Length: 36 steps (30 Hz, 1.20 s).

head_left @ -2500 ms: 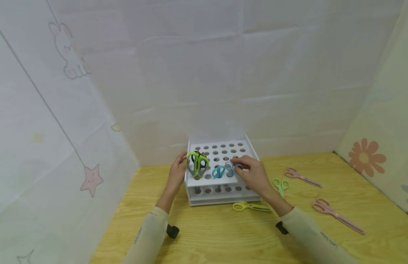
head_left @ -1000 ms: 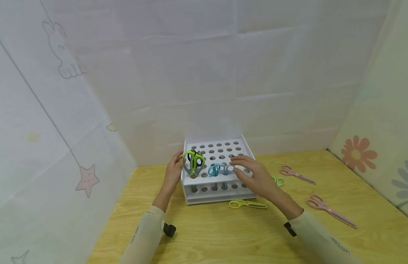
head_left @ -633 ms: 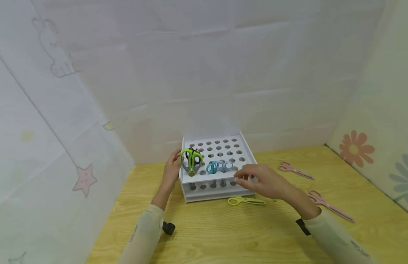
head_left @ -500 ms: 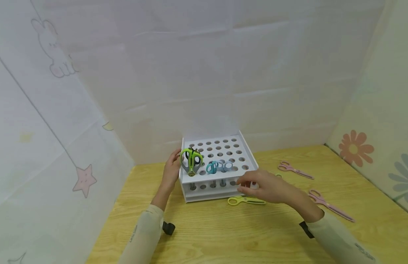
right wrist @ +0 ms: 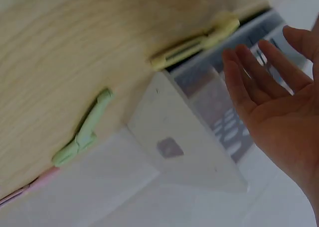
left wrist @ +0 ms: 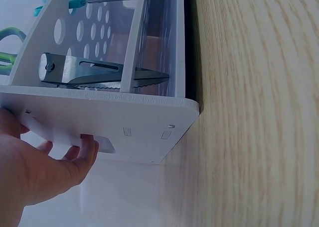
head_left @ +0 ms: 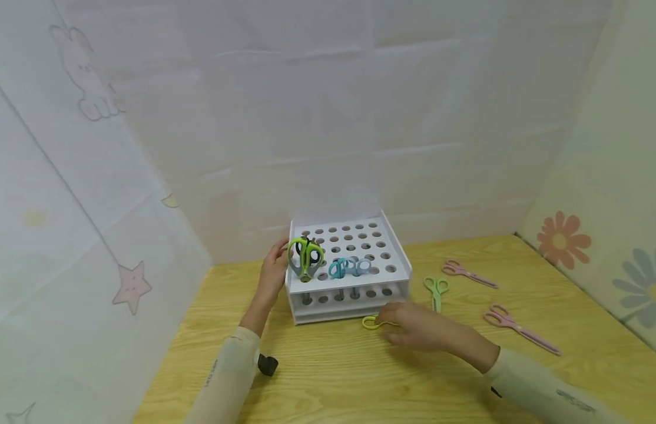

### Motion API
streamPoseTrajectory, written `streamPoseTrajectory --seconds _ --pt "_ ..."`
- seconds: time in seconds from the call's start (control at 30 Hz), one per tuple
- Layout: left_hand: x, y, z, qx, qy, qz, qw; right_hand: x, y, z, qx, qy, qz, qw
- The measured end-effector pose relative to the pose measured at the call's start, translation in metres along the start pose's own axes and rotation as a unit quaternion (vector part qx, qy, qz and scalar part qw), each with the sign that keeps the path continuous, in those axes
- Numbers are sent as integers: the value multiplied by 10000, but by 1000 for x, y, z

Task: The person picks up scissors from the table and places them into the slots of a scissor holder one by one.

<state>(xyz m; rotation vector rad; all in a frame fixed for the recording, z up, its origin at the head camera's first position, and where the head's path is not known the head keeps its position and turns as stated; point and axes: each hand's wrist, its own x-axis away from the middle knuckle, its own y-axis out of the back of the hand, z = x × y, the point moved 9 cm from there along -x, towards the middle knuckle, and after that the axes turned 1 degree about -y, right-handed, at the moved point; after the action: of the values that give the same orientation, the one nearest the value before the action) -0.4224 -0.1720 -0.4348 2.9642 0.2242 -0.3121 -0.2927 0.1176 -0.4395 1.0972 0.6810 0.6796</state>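
Note:
My left hand (head_left: 272,271) holds the left side panel of a white rack (left wrist: 99,112) with rows of round holes, its bent fingers at the panel's cutout. Lime-and-grey scissors (head_left: 305,259), teal scissors (head_left: 332,271) and light blue scissors (head_left: 365,265) stand handles-up in the rack's front row. Before the rack, my right hand (head_left: 415,327) is over yellow scissors (head_left: 368,323), covering their blade end in the head view. In the right wrist view its fingers are spread and loosely bent, with nothing in them. Whether they touch the yellow scissors, I cannot tell.
Light green scissors (head_left: 437,288) lie right of the rack. Farther right are two pink scissors, one pair (head_left: 468,273) toward the back and one pair (head_left: 521,330) nearer. White sheets stand behind the wooden table (head_left: 328,383) and at both sides.
My right hand has let go of the light blue scissors, which now sit lower in their hole. It has moved down over the yellow scissors. The left hand stays at the rack.

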Motion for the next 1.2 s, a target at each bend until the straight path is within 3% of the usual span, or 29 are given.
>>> streamPoseTrajectory --seconds 0.2,0.37,0.63,0.9,1.2 --pt "-5 0 -5 -14 -44 27 10000 -14 -14 7 889 304 -311 9951" --pt "-6 1 -6 -78 -123 -52 9999 -25 -18 12 1288 354 -284 9906" --pt "-5 -1 -6 -85 -403 -116 9991 -28 -26 10 1116 177 -187 9934" --pt "1 -2 2 58 -149 -31 9999 -24 -38 6 634 120 134 9978" --pt "2 -1 2 70 -221 -73 9997 -12 -36 11 359 500 35 9981"
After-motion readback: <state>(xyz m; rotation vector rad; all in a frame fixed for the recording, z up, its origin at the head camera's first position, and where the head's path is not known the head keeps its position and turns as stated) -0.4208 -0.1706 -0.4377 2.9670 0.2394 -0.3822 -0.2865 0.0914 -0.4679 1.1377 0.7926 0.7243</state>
